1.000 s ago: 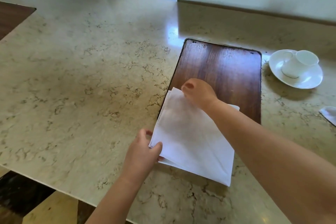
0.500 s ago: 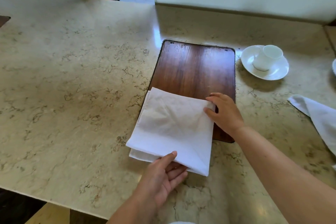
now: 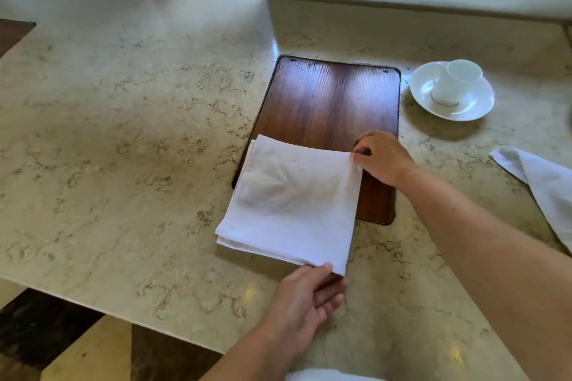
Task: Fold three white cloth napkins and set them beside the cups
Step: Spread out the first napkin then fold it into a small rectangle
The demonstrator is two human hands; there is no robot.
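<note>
From the head view, a folded white napkin (image 3: pixel 291 204) lies on the counter (image 3: pixel 123 133), its far half over the near end of a dark wood board (image 3: pixel 331 102) set into the stone, its near half on the marble. It is a rough square, several layers thick, the layers showing at the near left corner.

The right hand (image 3: pixel 382 158) sits at the napkin's far right corner, over the board. Its fingers are curled and the thumb and forefinger pinch that corner of the cloth.

The left hand (image 3: pixel 305 303) is at the near right corner. The thumb lies on top of the cloth's edge and the fingers reach under it, loosely bent, so the corner is held between thumb and fingers, just off the marble.

To the right of the board, a white cup (image 3: pixel 453 82) stands on a saucer (image 3: pixel 473 105) on the counter. Further right and nearer, a second napkin (image 3: pixel 544 182) lies on the marble, running off the frame's edge, well apart from the first. A bit of white cloth (image 3: pixel 328 376) shows at the bottom edge; what it is I cannot tell.
</note>
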